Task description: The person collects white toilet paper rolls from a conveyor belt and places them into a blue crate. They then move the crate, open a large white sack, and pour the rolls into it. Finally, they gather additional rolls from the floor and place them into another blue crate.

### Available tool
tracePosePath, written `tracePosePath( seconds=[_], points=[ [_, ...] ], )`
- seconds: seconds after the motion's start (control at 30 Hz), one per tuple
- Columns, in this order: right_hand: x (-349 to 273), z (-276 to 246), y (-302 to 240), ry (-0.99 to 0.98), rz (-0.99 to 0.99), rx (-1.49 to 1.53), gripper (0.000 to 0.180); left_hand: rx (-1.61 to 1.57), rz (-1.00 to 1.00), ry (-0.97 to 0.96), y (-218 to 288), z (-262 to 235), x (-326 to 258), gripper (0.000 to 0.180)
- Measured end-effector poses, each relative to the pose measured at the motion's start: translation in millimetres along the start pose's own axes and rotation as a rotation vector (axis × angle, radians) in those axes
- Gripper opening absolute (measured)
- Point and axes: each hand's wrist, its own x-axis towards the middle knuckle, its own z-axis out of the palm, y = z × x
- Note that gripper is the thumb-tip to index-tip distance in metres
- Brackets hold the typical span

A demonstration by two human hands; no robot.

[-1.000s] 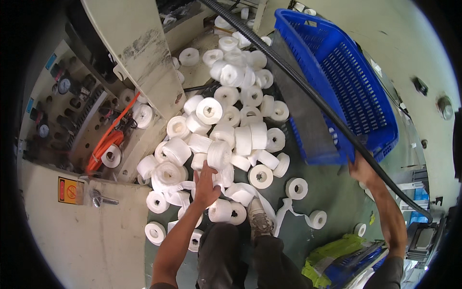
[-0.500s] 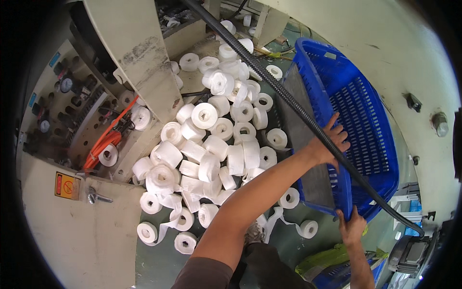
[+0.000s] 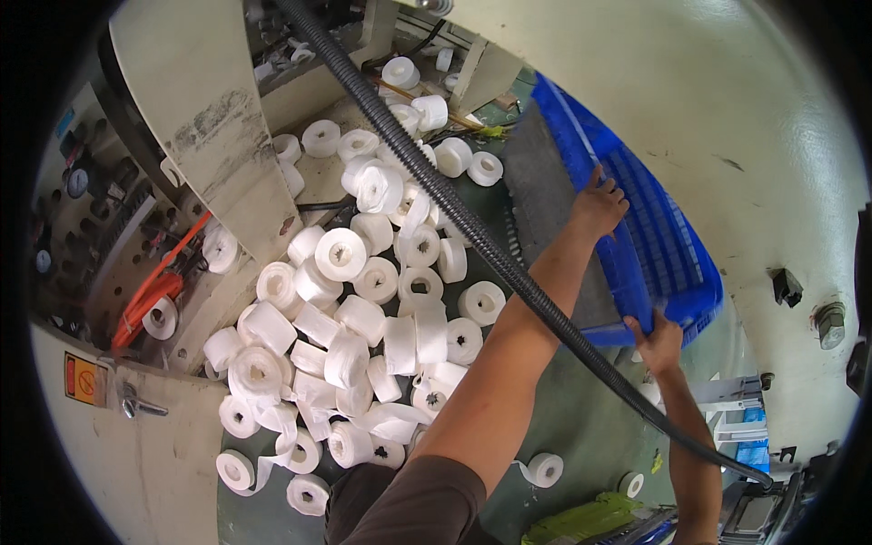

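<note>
a second ago my left hand (image 3: 598, 205) was down among the white tape rolls (image 3: 363, 309); now it's up at 1 o'clock, fingers curled over the far rim of the blue slotted plastic crate (image 3: 668, 263). my right hand (image 3: 658, 343) has come up to clamp the near corner at 3 o'clock. with both hands gripping it, the crate stands tilted against the cream wall (image 3: 727, 109), behind the black corrugated hose (image 3: 454, 204), rolls heaped on the floor at 9 o'clock.

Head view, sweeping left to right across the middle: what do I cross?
Orange hose → pile of white rolls → black corrugated hose → left hand on the blue crate → bolt on the cream wall.
</note>
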Motion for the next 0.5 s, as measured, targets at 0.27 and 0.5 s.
tracePosePath(
  seconds=[0.27,0.5],
  points=[
    [25,-1,55,-0.197,-0.069,0.046,0.047,0.172,-0.03,0.34,19,-7,-43,0.013],
    [-61,-8,52,-0.255,-0.373,0.058,0.039,0.105,0.061,0.398,98,-38,-184,0.013]
  ],
)
